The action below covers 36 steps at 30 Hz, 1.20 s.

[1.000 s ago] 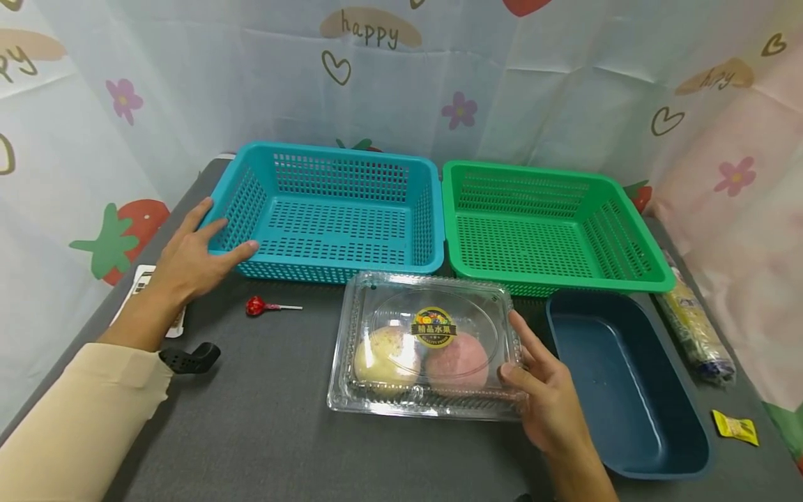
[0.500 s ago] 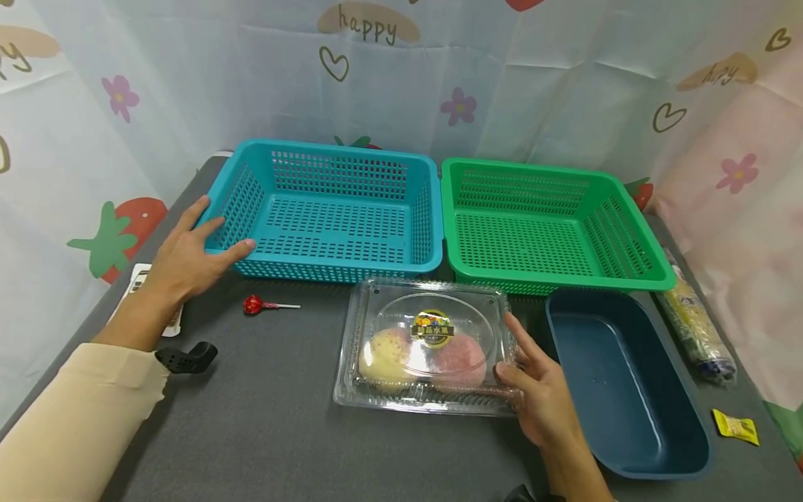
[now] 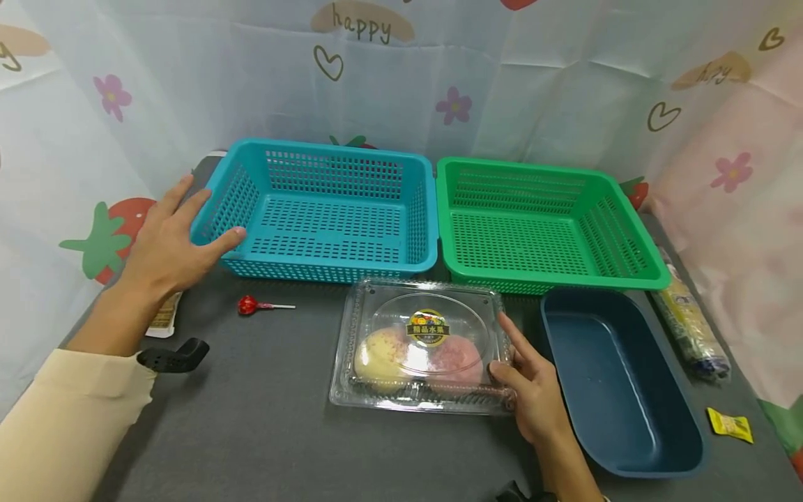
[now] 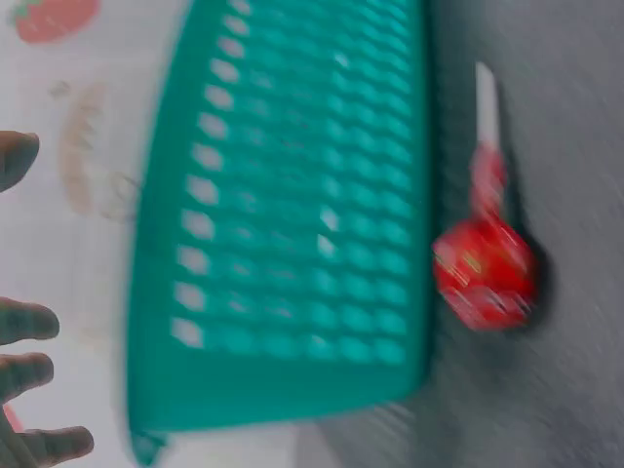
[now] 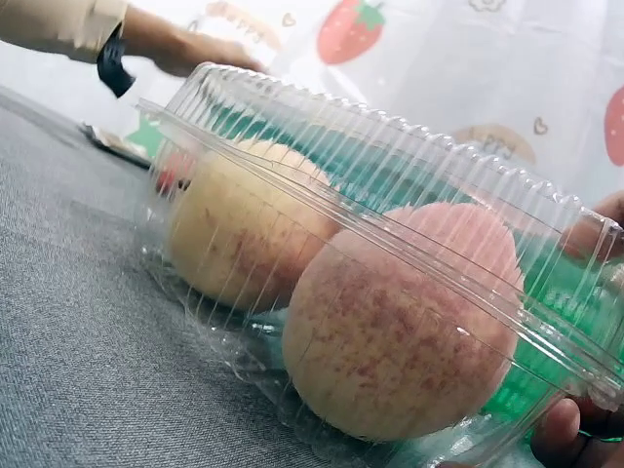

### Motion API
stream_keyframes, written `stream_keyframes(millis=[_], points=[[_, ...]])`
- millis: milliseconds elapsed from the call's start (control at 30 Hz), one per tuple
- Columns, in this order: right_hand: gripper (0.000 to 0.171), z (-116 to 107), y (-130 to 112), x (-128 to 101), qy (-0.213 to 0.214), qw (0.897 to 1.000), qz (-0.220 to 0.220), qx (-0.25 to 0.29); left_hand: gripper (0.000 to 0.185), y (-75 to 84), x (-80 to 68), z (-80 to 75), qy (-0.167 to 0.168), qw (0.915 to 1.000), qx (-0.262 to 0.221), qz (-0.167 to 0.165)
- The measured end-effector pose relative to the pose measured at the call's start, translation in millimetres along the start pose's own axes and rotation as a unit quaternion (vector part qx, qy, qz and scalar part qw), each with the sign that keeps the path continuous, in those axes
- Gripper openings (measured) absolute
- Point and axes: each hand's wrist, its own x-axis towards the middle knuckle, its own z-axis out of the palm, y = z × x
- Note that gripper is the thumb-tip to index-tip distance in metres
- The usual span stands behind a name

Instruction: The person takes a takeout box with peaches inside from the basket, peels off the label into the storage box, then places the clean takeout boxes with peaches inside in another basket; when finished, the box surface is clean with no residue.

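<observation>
My right hand (image 3: 536,390) grips the right side of a clear plastic fruit box (image 3: 383,307), thumb on the lid and fingers along the side. Inside lie two peaches, a yellowish one (image 5: 244,224) and a pinker one (image 5: 409,322). The lid carries a round black-and-gold label (image 3: 428,328). At the left end of the blue basket (image 3: 332,273), my left hand (image 3: 169,240) hovers with fingers spread and nothing held. In the left wrist view its fingertips (image 4: 29,322) appear apart from the basket's wall. A red lollipop (image 3: 248,305) lies in front of that basket.
A green basket (image 3: 552,279) stands right of the blue one. Before it sits a dark blue tub (image 3: 627,390), close to my right hand. Further right are a long wrapped package (image 3: 690,324) and a yellow wrapped candy (image 3: 730,425). A flat packet (image 3: 164,317) lies under my left wrist.
My left hand has let go of the blue basket's left rim and moved up and left. The fruit box came slightly down towards the table, still held in my right hand.
</observation>
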Motion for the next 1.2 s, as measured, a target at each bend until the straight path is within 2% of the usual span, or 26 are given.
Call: stream_keyframes(millis=[167,300,533,667,733,900,1100,1200], points=[[0.064,2,1,1,0.01,0.999,-0.015,-0.027,0.08,28.2,-15.6,-11.7,0.056,0.9967,-0.031,0.051],[0.064,3,1,2,0.013,0.999,-0.018,-0.038,0.082,48.6,-29.8,-12.4,0.096,0.9881,-0.053,0.109],[0.064,3,0,1,0.02,0.998,-0.017,-0.049,0.089,77.7,-52.9,-5.0,0.123,0.9791,-0.083,0.139],[0.064,3,-1,1,0.02,0.998,-0.017,-0.051,0.092,88.4,-61.0,2.8,0.143,0.97,-0.107,0.165],[0.064,3,-2,1,0.019,0.998,-0.017,-0.052,0.091,91.9,-64.6,7.9,0.139,0.9662,-0.128,0.175],[0.065,3,-1,0,0.022,0.998,-0.019,-0.05,0.084,96.8,-70.8,22.6,0.094,0.9623,-0.181,0.179],[0.065,3,-1,0,0.023,0.998,-0.02,-0.051,0.079,99.8,-74.6,40.3,0.061,0.9609,-0.205,0.176],[0.065,3,-1,1,0.025,0.998,-0.022,-0.055,0.077,102.5,-76.9,49.8,0.03,0.9604,-0.217,0.172]])
